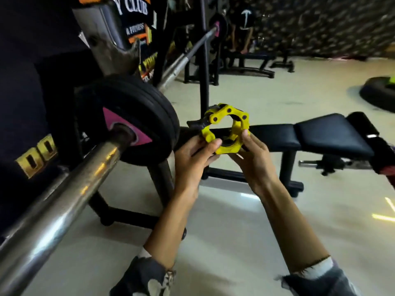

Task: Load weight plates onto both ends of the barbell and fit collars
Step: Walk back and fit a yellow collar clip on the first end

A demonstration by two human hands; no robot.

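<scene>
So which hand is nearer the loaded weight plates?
Left. The left hand grips the yellow collar just right of the weight plates; the right hand grips the collar's other side, farther off.

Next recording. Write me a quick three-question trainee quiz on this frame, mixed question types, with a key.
1. True or false: the yellow collar is already clamped on the barbell sleeve.
2. How many hands hold the collar? A) none B) one C) two
3. Fill in: the black weight plates on the near end carry ____ markings.

Key: 1. False, it is held off the bar. 2. C, left hand and right hand. 3. pink.
</scene>
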